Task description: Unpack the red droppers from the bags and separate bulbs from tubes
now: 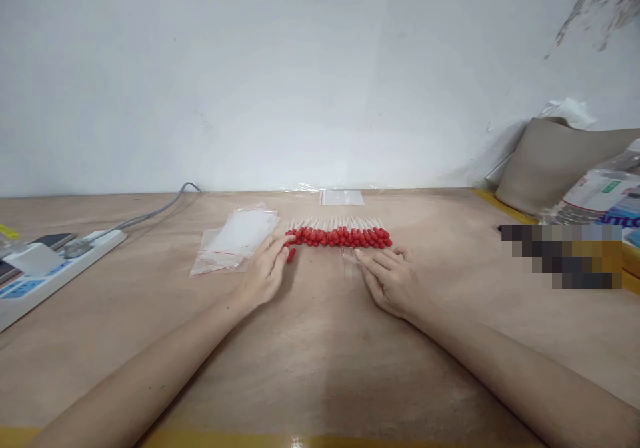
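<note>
Your left hand point(263, 271) and right hand point(394, 280) lie by red-tipped sticks point(340, 237), grips unclear; blue packaging point(624, 216) partly reads "nto".

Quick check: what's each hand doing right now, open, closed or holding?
Left hand: curled by the red-tipped sticks, a red piece at its fingers; grip can't be told.
Right hand: fingertips at clear pieces; grip can't be told.
</note>
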The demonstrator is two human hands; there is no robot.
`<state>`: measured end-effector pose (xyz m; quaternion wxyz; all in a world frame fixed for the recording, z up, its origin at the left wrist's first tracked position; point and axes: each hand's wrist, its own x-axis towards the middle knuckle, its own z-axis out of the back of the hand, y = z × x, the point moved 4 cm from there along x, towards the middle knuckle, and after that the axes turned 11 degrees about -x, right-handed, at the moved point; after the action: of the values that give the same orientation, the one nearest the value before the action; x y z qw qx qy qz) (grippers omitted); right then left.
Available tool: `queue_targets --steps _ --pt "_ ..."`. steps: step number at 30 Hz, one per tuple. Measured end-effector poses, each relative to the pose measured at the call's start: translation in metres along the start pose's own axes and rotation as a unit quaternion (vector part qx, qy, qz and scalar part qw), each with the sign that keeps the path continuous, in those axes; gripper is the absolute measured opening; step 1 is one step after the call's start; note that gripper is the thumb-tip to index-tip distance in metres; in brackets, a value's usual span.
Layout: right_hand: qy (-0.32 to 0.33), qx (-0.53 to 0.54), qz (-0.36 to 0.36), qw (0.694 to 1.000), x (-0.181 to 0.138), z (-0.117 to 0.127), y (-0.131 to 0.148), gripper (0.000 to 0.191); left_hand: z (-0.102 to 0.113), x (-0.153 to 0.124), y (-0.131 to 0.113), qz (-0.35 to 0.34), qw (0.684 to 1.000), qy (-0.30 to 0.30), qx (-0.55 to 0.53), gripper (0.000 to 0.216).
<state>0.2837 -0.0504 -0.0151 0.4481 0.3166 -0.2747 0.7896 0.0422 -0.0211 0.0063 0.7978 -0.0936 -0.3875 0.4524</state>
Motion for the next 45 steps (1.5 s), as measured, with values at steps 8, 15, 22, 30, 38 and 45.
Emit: queue_targets --steps 8,15,22,30,38,45 --pt "0.046 -0.044 -0.081 0.995 0.000 -0.017 -0.009 0.017 0.008 0.015 0.044 0.142 0.988 -0.002 0.055 0.035" --pt "0.067 -0.023 -0.079 0.994 0.001 -0.019 -0.003 0.018 0.001 0.013 0.036 0.138 0.988 0.012 0.068 0.033" --pt "0.079 -0.011 -0.062 0.995 0.002 -0.014 0.002 0.014 -0.002 0.006 0.032 0.150 0.987 0.015 0.050 0.035" --pt "0.110 0.007 -0.050 0.993 0.001 -0.013 0.005 0.019 0.000 0.000 0.031 0.157 0.987 0.001 0.016 0.042" --pt "0.105 0.008 -0.047 0.993 0.000 -0.012 0.003 0.028 -0.001 -0.003 0.031 0.142 0.989 0.005 0.049 0.051" --pt "0.119 0.027 -0.054 0.991 0.001 -0.013 0.003 0.032 0.001 -0.005 0.020 0.076 0.993 -0.009 0.087 0.046"
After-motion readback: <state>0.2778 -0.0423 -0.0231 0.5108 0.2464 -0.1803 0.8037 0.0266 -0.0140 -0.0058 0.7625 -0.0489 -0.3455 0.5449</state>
